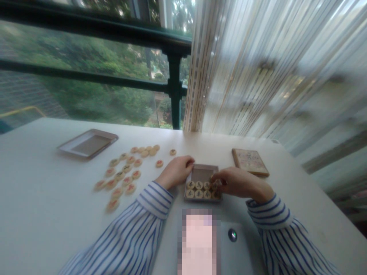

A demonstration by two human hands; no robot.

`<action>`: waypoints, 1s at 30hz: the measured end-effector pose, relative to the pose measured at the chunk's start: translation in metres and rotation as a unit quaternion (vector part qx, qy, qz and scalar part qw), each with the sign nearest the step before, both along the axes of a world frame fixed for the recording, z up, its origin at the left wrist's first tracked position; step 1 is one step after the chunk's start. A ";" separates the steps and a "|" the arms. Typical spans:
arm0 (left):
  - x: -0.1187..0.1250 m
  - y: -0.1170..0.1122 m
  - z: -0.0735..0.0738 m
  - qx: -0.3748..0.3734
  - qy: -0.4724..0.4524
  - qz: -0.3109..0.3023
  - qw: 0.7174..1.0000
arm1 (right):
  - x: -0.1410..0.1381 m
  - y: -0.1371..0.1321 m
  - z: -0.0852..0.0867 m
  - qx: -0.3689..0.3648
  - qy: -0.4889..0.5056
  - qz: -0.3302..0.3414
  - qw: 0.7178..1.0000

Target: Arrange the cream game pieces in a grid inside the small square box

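A small box [202, 175] lies in front of me, its near part holding two rows of round wooden xiangqi pieces [198, 185] marked in black. The far part of its floor is bare. My left hand [178, 171] is closed at the box's far left corner, its fingertips against the rim. Over the right side of the box, my right hand [236, 182] is pinched on a xiangqi piece [212, 178], largely covered by the fingers. Left of the box, many loose xiangqi pieces [126, 168] are spread on the white table [51, 206], some with red characters, some with black.
A shallow tray-like lid [90, 144] rests at the back left. Toward the back right lies a flat box with a printed cover [250, 162]. A pale device with a round dark lens [233, 235] is near me. Railing [174, 76] and string curtain [243, 76] stand behind the table.
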State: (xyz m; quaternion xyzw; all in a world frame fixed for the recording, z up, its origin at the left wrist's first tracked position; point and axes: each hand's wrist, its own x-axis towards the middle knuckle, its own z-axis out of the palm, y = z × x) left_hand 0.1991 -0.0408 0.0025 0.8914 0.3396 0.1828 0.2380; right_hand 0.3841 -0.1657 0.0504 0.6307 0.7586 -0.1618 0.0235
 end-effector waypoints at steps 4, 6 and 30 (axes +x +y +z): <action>0.000 0.001 -0.003 0.006 -0.006 -0.004 1.000 | -0.001 -0.001 0.000 -0.003 0.000 0.006 1.000; 0.000 0.002 -0.004 0.007 -0.005 -0.004 1.000 | -0.002 -0.001 0.000 -0.005 0.007 0.007 1.000; -0.001 0.001 -0.002 0.004 -0.003 -0.006 1.000 | -0.006 0.000 0.000 -0.006 -0.013 0.030 0.999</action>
